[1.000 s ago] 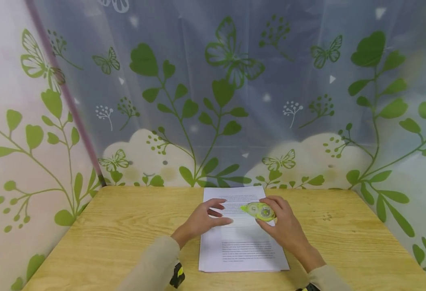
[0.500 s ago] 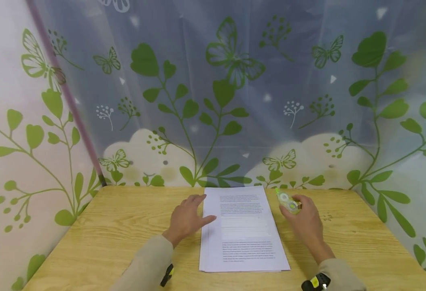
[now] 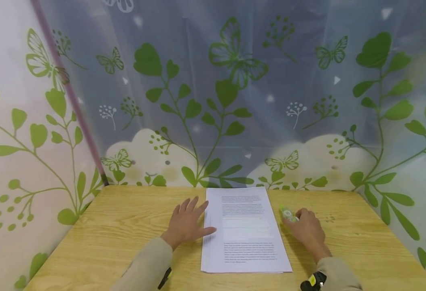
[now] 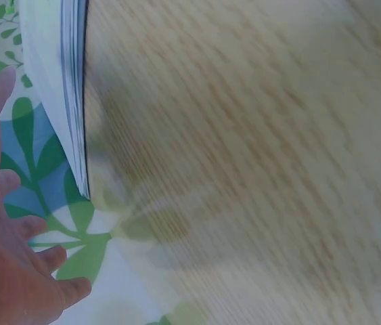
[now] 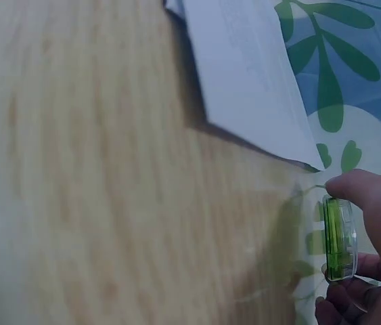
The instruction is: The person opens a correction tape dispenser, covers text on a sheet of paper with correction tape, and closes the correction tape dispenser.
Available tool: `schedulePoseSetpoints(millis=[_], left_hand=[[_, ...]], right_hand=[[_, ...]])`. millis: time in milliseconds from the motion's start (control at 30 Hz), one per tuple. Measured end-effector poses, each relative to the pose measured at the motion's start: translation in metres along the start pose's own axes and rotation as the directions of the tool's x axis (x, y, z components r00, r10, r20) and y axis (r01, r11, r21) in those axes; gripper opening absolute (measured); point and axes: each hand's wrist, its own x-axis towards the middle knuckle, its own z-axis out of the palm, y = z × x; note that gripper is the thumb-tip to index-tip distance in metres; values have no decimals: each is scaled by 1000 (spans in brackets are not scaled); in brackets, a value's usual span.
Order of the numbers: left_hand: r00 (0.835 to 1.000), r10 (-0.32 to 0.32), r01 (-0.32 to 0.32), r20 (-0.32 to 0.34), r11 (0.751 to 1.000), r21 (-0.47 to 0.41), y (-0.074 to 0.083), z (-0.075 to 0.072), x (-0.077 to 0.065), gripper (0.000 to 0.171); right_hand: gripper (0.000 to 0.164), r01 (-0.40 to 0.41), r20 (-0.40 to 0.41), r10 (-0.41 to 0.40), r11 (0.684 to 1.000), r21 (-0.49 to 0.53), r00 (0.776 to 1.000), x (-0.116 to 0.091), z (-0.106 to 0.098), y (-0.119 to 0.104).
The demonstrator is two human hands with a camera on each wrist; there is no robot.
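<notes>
A stack of printed paper (image 3: 247, 258) lies on the wooden table, its top sheet showing text above and below a whited-out band in the middle. My left hand (image 3: 186, 224) hovers at the stack's left edge with its fingers spread and nothing in them. To the right of the paper, my right hand (image 3: 306, 228) holds a green and clear correction tape dispenser (image 3: 288, 214). In the right wrist view the dispenser (image 5: 340, 238) sits on edge between thumb and fingers. Whether it touches the table cannot be told.
The wooden table (image 3: 125, 226) reaches back to a hanging curtain (image 3: 213, 121) printed with green leaves and butterflies. Another patterned sheet (image 3: 23, 161) hangs along the left side. Dark bands with yellow marks circle both wrists.
My right hand has carried the correction tape dispenser off the paper to the right and lowered it. My left hand has drawn back leftward, its fingers spreading.
</notes>
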Motion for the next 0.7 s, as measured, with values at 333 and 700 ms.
schedulePoseSetpoints(millis=[333,700], left_hand=[[998,-2,4,57,999,-32,-3,0,-3,85],[997,8,-6,71,1000,-26,-5,6,-8,84]], right_hand=[[65,-15,18,16,999,-51,1000,0,3,5],[81,0,65,1,1000,-23,998,-2,3,9]])
